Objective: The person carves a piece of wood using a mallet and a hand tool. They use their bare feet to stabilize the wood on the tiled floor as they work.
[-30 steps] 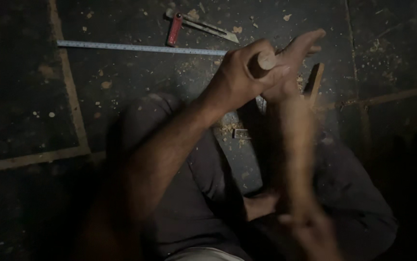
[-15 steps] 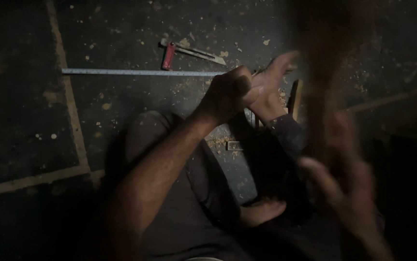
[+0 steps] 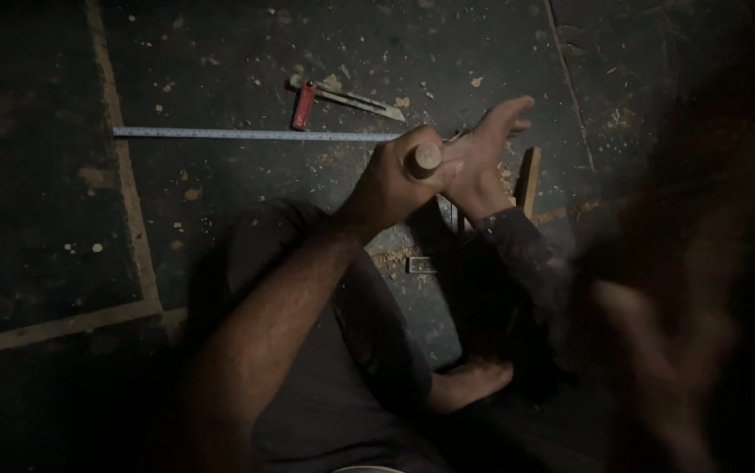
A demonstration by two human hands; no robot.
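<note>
Wooden handle (image 3: 425,158): round pale end, left hand (image 3: 395,180) fisted around.

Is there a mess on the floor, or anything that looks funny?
Yes, pale wood chips lie scattered over the dark floor. The left hand grips a wooden handle. The right hand is only a blur, so what it holds cannot be told.

Round pale wooden tool handle (image 3: 425,158) upright in fist, butt end up, over dark sawdust-strewn floor (image 3: 220,193), mid-floor.
</note>
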